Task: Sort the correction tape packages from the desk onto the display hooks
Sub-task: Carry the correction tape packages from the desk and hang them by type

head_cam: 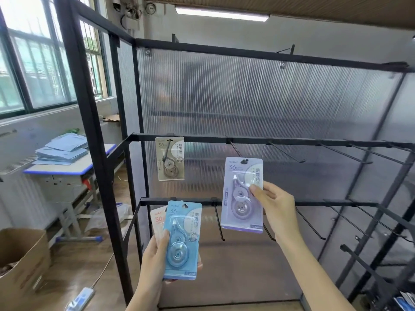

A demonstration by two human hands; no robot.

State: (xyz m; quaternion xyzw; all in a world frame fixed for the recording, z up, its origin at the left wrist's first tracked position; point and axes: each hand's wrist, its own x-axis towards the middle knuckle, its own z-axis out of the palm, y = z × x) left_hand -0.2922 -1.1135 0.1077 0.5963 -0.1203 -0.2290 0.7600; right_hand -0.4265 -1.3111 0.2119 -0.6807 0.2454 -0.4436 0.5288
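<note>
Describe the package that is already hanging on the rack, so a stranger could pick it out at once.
Start at the black metal rack with the ribbed clear back panel. Follow its middle bar to the left end, where one grey-beige package hangs from a hook. It is the only package no hand holds: the purple package is in the right hand, the blue package in the left hand.

Bright window (33, 63) daylight, soft focus, bowed edges.

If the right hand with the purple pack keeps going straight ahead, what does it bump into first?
Probably the empty hook on the middle rail, just above the purple pack that the right hand pinches. Depth is hard to judge here.
</note>
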